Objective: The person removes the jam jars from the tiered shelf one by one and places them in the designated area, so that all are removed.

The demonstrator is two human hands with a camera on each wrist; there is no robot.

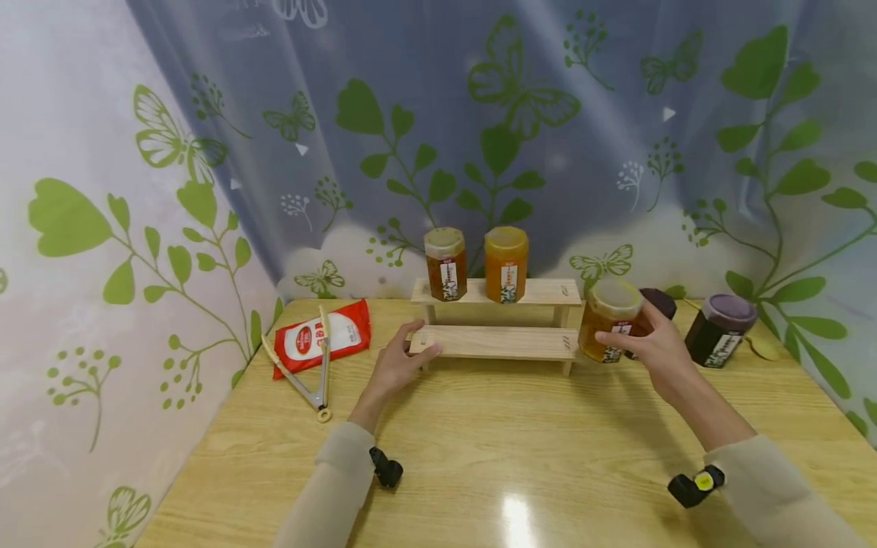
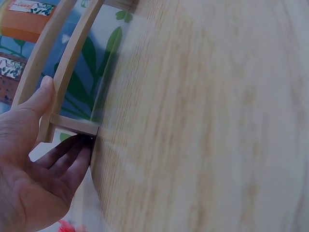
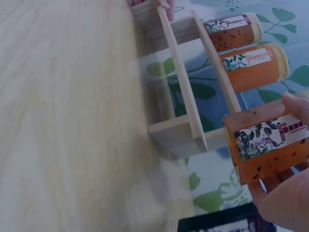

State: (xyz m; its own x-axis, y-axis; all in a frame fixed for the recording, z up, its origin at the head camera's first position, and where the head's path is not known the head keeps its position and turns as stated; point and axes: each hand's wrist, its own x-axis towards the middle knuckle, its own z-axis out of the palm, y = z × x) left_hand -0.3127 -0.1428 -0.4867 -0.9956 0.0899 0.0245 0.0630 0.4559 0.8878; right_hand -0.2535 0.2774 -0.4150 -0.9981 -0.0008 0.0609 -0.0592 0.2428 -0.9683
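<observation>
My right hand (image 1: 659,347) grips a jar of amber jam (image 1: 597,329) with a pale lid, thumb across its front. In the right wrist view, dark specks show in the jam (image 3: 270,166), and the jar is held off the table beside the shelf's right end. My left hand (image 1: 397,364) holds the left end of the two-step wooden shelf (image 1: 500,342). Its thumb lies on the lower board and its fingers are by the leg, as the left wrist view shows. On the upper step stand a speckled amber jar (image 1: 447,275) and an orange jar (image 1: 505,270).
A dark jar with a purple lid (image 1: 719,331) stands at the right. Another dark jar (image 1: 659,301) is partly hidden behind my right hand. A gold spoon (image 1: 762,348) lies beyond. At the left, tongs (image 1: 325,365) lie over a red and white packet (image 1: 352,323). A patterned curtain (image 1: 425,91) hangs behind.
</observation>
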